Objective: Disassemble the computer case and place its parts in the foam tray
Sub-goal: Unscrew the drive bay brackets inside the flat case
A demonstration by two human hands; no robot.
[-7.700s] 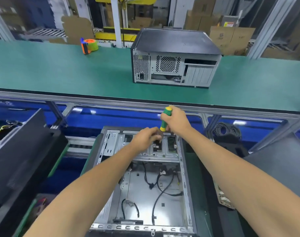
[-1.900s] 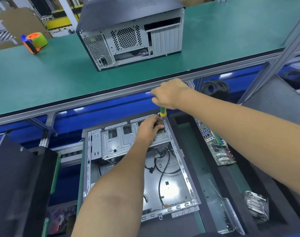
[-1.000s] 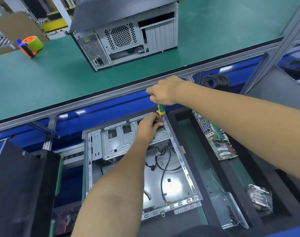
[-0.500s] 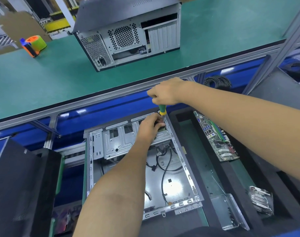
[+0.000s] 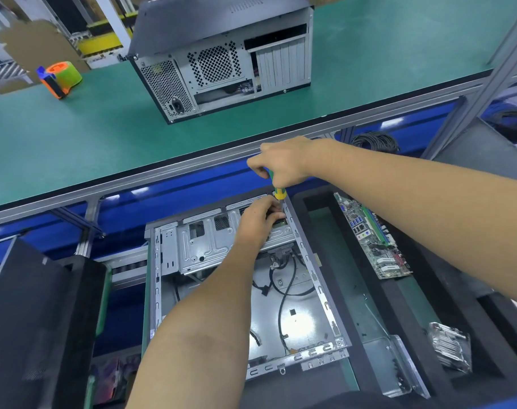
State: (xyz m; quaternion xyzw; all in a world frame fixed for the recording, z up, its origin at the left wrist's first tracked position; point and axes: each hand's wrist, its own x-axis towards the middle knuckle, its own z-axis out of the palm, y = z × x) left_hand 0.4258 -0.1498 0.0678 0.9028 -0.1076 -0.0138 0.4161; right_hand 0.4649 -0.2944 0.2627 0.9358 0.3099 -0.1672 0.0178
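An open grey computer case (image 5: pixel 298 323) lies flat below me, with black cables loose inside. My right hand (image 5: pixel 281 163) grips a green and yellow screwdriver (image 5: pixel 279 192), held upright over the case's far right corner. My left hand (image 5: pixel 258 219) rests on the metal drive bracket (image 5: pixel 204 246), its fingers curled round a small part at the screwdriver's tip; the tip itself is hidden. To the right, the black foam tray (image 5: pixel 422 335) holds a motherboard (image 5: pixel 372 237), a metal panel (image 5: pixel 396 364) and a silver heatsink (image 5: pixel 449 346).
A second closed computer case (image 5: pixel 222 57) stands on the green bench (image 5: pixel 74 137) beyond. An orange and green tape dispenser (image 5: pixel 59 76) sits at the bench's far left. A black panel (image 5: pixel 30 320) leans at my left. A coil of black cable (image 5: pixel 375 141) lies behind the tray.
Over the last two seconds both hands have stayed at the case's far right corner with the screwdriver upright. My head has shifted slightly.
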